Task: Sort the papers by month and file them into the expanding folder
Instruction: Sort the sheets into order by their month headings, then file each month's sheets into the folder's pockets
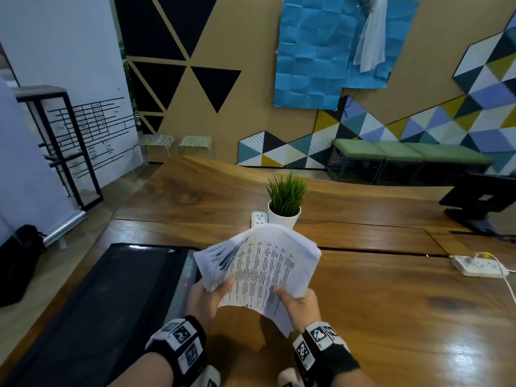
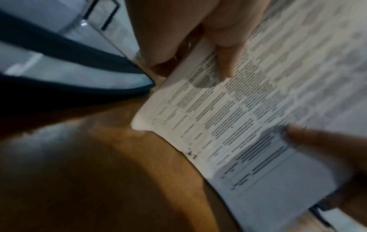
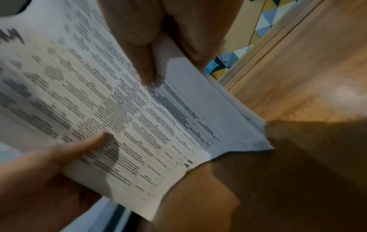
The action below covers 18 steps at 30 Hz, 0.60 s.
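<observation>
two hands are sharing one thick stack of papers (image 1: 262, 263), and i am holding it up above the wooden table (image 1: 391, 297), between my chest and the little potted plant (image 1: 285, 202). my left hand (image 1: 208, 298) is pinching the near left edge, thumb lying on the printed face and fingers curled underneath; my right hand (image 1: 297, 301) is gripping the near right corner the same way, thumb on top. neither hand is spread flat.

i am judging that i am leafing through to find the month on each sheet, so i am wanting to keep the left thumb light, letting the top sheets slide and fan, while the right hand is doing the real clamping so the bundle is not spilling. the expanding folder (image 1: 117, 289) is lying just to my left, dark and long, with its near end running out of view; whether its pockets are standing open i cannot tell, the wrist views being too blurred.

the paper is thin and limp: the top page is bowing upward in the middle and its near corner is drooping below my right hand. the sheets are covered with rows of small print in ruled tables, unreadable from here, and the far left edge is splaying into separate leaves. something dark blue and slender, maybe a pen, is lying across the upper left of the stack. the table is glossy, grained, warm brown, catching a bright glare at the right.
</observation>
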Motion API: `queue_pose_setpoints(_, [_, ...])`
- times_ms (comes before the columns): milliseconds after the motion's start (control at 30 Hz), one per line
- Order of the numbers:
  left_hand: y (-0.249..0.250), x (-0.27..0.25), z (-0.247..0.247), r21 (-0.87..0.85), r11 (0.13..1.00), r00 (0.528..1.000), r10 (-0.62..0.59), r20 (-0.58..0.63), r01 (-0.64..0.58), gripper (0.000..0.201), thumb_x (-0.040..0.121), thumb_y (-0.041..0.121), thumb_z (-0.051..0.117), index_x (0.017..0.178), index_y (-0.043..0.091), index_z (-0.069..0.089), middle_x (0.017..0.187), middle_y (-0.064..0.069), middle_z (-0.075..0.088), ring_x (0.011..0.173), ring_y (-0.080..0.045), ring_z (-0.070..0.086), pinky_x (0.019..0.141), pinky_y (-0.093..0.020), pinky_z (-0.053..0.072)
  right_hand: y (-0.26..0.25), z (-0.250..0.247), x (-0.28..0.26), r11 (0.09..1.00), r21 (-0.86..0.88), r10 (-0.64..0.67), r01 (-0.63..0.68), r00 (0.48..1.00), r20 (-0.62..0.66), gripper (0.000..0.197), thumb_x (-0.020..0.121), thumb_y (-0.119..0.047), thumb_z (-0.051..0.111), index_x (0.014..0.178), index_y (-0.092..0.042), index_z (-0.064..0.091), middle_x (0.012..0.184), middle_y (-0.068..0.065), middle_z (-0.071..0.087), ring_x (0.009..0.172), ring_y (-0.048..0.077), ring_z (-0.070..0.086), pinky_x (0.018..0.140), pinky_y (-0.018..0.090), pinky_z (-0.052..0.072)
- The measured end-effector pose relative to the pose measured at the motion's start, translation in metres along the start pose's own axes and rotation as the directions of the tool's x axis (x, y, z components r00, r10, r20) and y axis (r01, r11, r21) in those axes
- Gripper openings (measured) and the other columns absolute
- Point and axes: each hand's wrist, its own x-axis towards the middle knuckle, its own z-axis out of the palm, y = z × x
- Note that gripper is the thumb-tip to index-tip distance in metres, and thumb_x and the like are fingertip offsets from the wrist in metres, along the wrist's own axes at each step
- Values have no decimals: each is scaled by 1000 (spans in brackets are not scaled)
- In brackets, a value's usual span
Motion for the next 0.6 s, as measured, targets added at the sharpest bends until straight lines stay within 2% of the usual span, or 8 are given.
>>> queue_pose_setpoints(33, [0,1,-3,21,1000,1000,-10,13,10,11,83,7,71,88,17,69,86,-4,74,82,-21,72,77,-44,58,-2,-4,2,1000,-4,-9,9,1000,12,14,78,-9,71,80,-22,65,88,-1,70,86,18,66,72,31,54])
queue_pose_setpoints(100, [6,5,-11,79,996,999,-47,16,45,10,80,8,73,82,15,66,76,2,73,72,-10,69,63,-29,57,-8,-14,7,998,-69,-7,15,994,110,16,77,-12,72,91,-17,66,91,2,71,89,19,67,75,30,55])
queue_pose_setpoints(167, [9,6,-19,109,989,993,-107,58,101,13,79,6,74,83,13,64,81,0,71,73,-11,67,56,-22,54,-10,-23,10,984,-177,54,-15,974,218,25,75,-16,74,97,-11,64,95,8,70,92,23,66,77,31,56])
queue_pose_setpoints(300, [-22,2,-26,215,958,978,-205,43,191,20,79,5,74,97,-1,66,95,-18,71,88,-33,69,72,-34,55,5,-20,14,924,-334,271,-185,934,232,36,74,-13,74,107,-7,59,104,6,65,97,23,61,77,27,51])
queue_pose_setpoints(367, [-47,3,-24,293,930,972,-234,0,223,24,82,5,72,102,-6,64,98,-19,69,93,-33,67,74,-31,50,26,-17,20,861,-454,354,-229,910,213,54,69,-21,79,115,-7,56,112,4,62,106,24,59,87,31,49])
queue_pose_setpoints(433, [-60,0,-21,406,879,964,-266,-16,249,27,84,7,68,108,-2,61,101,-13,66,96,-29,63,80,-31,49,56,-13,28,781,-568,435,-259,878,197,87,48,-36,85,121,-4,52,121,6,59,110,27,57,93,37,48])
queue_pose_setpoints(467, [-65,-1,-21,456,852,960,-280,-19,257,28,84,8,67,110,0,59,104,-9,64,99,-26,62,84,-31,49,65,-10,28,736,-620,472,-271,863,183,94,45,-33,85,125,-2,47,123,10,57,112,28,55,94,39,48])
queue_pose_setpoints(600, [-67,-12,-22,531,820,963,-268,30,212,31,86,8,66,115,7,53,107,-1,61,97,-15,58,80,-23,46,68,-11,11,651,-707,438,-275,897,55,67,74,-9,73,130,-7,36,126,10,51,116,25,51,97,31,44])
